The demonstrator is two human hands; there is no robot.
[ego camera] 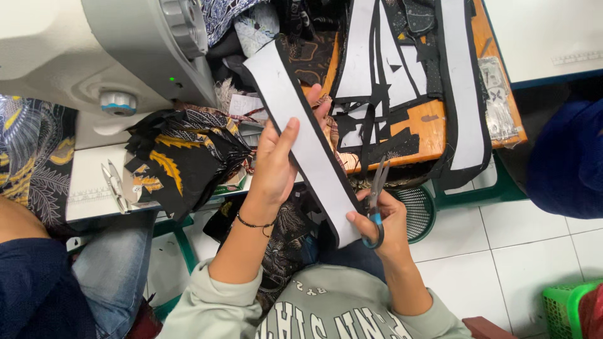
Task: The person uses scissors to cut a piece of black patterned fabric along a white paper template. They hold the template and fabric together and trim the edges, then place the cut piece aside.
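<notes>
The left hand [274, 164] grips a long white fabric strip edged in black [308, 141] at centre frame; at four o'clock the right hand [384, 221] is closed around blue-handled scissors [375, 204], blades against the strip's edge, the orange wooden surface [433, 122] at one o'clock

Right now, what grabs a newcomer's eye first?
The white strip with black edging, running diagonally across the centre, held by the left hand. Below it the right hand works blue-handled scissors at the strip's edge. Upper left, a grey sewing machine looms over a heap of black-and-yellow fabric.
</notes>
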